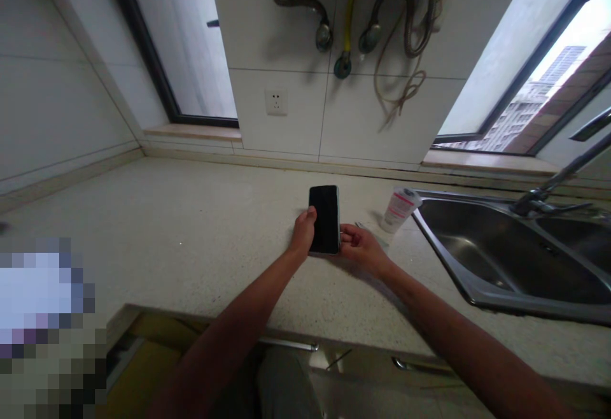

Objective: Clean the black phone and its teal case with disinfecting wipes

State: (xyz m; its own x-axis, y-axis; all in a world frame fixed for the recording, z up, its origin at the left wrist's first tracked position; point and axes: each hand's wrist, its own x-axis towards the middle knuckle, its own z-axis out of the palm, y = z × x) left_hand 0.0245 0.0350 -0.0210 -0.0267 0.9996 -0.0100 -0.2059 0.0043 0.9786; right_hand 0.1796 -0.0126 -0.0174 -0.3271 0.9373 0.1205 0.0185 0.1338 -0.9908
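A dark-screened smartphone is held upright over the pale countertop, its screen facing me. My left hand is closed around its left edge, with the thumb lying on the front. At the lower right edge of the phone is my right hand, its fingers curled against the side. Parts of those fingertips are hard to make out. Just beyond the right hand lies a thin, flat item that I cannot identify. A clear plastic cup with pink print leans to the right beside the sink.
The countertop runs along a tiled wall with a socket and hoses above. To the right is a steel sink with a faucet. Below the counter's front edge are drawer handles. A blurred patch covers the lower left.
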